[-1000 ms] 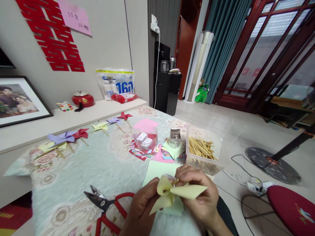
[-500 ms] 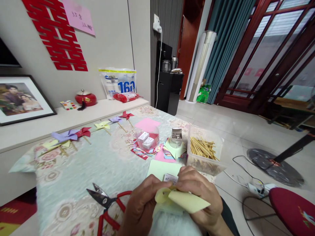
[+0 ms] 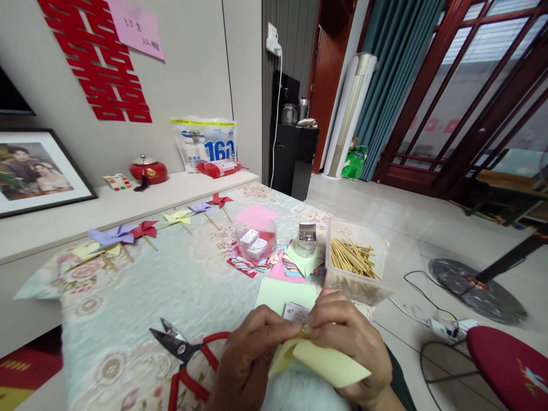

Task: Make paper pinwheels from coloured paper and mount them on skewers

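Observation:
Both hands meet low in the view, fingers bent around a yellow paper pinwheel (image 3: 327, 361) with curled blades. My left hand (image 3: 252, 354) pinches its left side, thumb and forefinger near the middle. My right hand (image 3: 349, 342) grips from the right, its fingertips meeting the left ones; whatever lies between the tips is hidden. Just behind the fingers, a small white card or box (image 3: 296, 311) rests by a pale green paper sheet (image 3: 274, 294). Red-handled scissors (image 3: 184, 354) lie spread beside my left hand.
Finished pinwheels (image 3: 113, 235) on sticks line the table's left edge. Behind my hands stand a clear round tub (image 3: 257, 242), a jar of small metal pieces (image 3: 307, 242) and a plastic bin (image 3: 357, 290) of wooden sticks. A red stool (image 3: 505, 365) is at the right.
My left thumb and forefinger have moved right, over the pinwheel's centre, covering the round curl seen before. The paper has tilted and its right blade has shifted slightly right and down.

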The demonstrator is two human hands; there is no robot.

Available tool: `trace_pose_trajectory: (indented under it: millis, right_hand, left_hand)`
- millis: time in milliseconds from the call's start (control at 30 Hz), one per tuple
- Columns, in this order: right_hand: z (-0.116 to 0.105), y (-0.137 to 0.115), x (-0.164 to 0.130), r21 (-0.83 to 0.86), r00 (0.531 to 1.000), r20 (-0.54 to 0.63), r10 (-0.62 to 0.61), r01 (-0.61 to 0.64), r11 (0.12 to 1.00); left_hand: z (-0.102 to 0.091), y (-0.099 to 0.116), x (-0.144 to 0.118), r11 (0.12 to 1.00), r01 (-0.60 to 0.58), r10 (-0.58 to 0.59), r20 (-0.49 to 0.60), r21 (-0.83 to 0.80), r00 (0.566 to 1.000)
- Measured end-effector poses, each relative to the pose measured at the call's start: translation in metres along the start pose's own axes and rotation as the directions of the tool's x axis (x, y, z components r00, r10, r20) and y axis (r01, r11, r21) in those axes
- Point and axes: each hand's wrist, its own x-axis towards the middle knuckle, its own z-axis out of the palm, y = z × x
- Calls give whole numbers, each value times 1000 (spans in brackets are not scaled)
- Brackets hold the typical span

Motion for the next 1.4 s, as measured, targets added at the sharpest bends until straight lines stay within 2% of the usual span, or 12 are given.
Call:
trace_pose_trajectory:
  millis: [167, 333, 400, 467, 567, 667, 800, 867, 967, 1033, 1267, 1400]
  right_hand:
    - [-4, -4, 7, -34, 997, 38, -71, 72, 997]
    - [0, 0, 5, -20, 998, 24, -50, 51, 999]
    - [4, 4, 1, 34, 1000, -1, 3, -3, 999]
    - [9, 10, -3, 91, 995, -36, 96, -93, 991]
    - [14, 17, -8, 135, 960, -72, 272, -261, 956]
    - [17, 22, -10, 149, 919, -59, 390, -378, 914]
    - [18, 25, -10, 199, 889, -12, 457, -446, 873]
    - [18, 26, -11, 245, 860, 28, 509, -499, 831]
    - [17, 29, -12, 305, 800, 108, 591, -592, 746]
    - [16, 30, -13, 321, 781, 143, 608, -618, 718]
    - [10, 14, -4, 241, 802, 165, 574, -598, 765]
    - [8, 7, 3, 133, 785, 179, 592, -616, 776]
  left_hand:
    - [-1, -2, 3, 990, -127, 126, 18, 66, 992]
    - [-2, -5, 5, 985, -128, 126, 28, 113, 992]
    - [-1, -4, 5, 991, -101, 98, 34, 86, 995]
    - [1, -1, 5, 998, -15, 13, 31, 67, 999]
    - [2, 5, 5, 992, 87, -87, -3, 93, 996]
    - [5, 7, 7, 984, 92, -87, -39, 153, 995]
    - [11, 1, 10, 950, 167, -142, -112, 263, 984]
    - [15, -3, 11, 940, 205, -172, -137, 273, 975]
    - [19, -6, 10, 937, 263, -225, -179, 231, 958]
    - [21, -6, 10, 937, 292, -247, -228, 190, 942]
    - [33, 0, 8, 942, 334, -315, -321, 7, 893]
    - [40, -1, 7, 894, 392, -445, -309, -218, 841]
